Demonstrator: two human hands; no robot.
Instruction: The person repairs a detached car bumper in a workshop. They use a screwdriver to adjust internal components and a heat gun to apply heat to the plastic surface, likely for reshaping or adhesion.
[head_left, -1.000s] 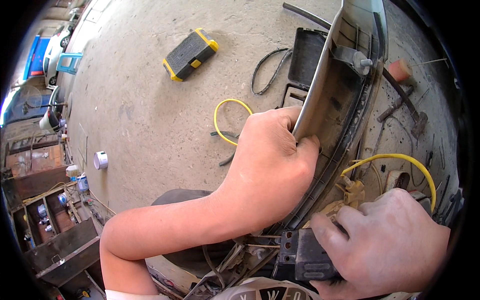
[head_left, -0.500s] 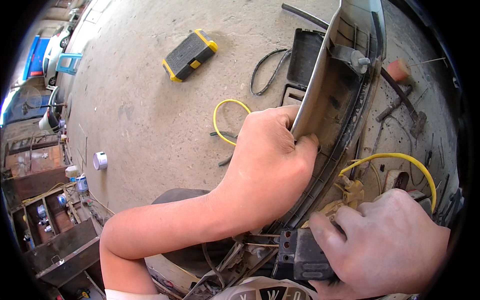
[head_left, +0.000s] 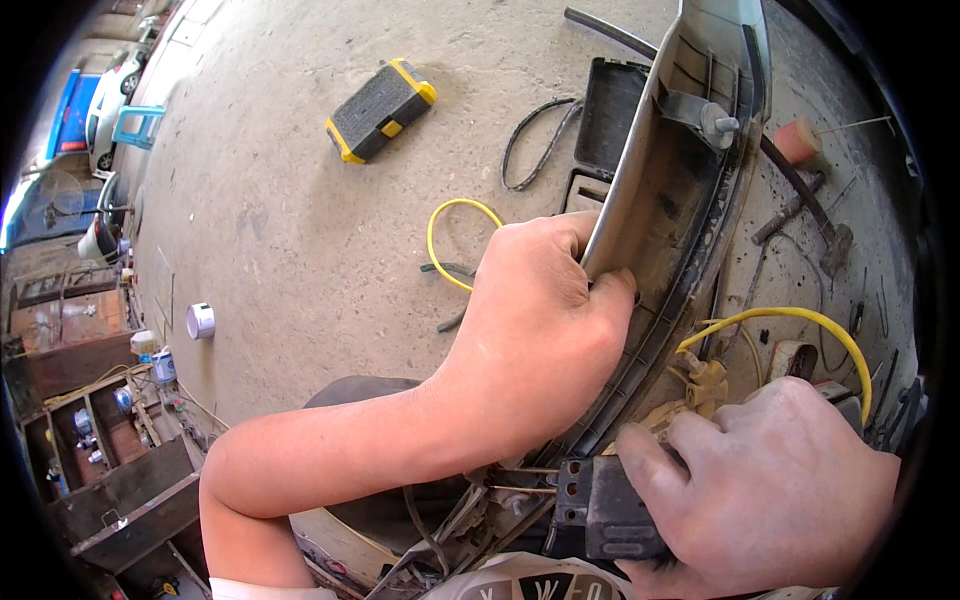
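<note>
My left hand [head_left: 545,330] is closed on the edge of a long curved bumper-like panel [head_left: 650,215], its thumb on the inner face and its fingers over the outer side. The panel's ribbed inner side faces me, with a round grey fitting [head_left: 716,124] near its far end. My right hand [head_left: 770,480] is wrapped round a black boxy hand tool [head_left: 615,508] with two thin brass-coloured prongs [head_left: 525,480] pointing left. The prongs lie close to the panel's near end, below my left forearm; whether they touch it I cannot tell.
A yellow cable [head_left: 815,315] arches beside my right hand. An open black case [head_left: 610,115] lies behind the panel, with a black and yellow box [head_left: 380,110] farther left. A hammer [head_left: 835,240] lies at right. Wooden compartment trays [head_left: 130,480] stand at lower left.
</note>
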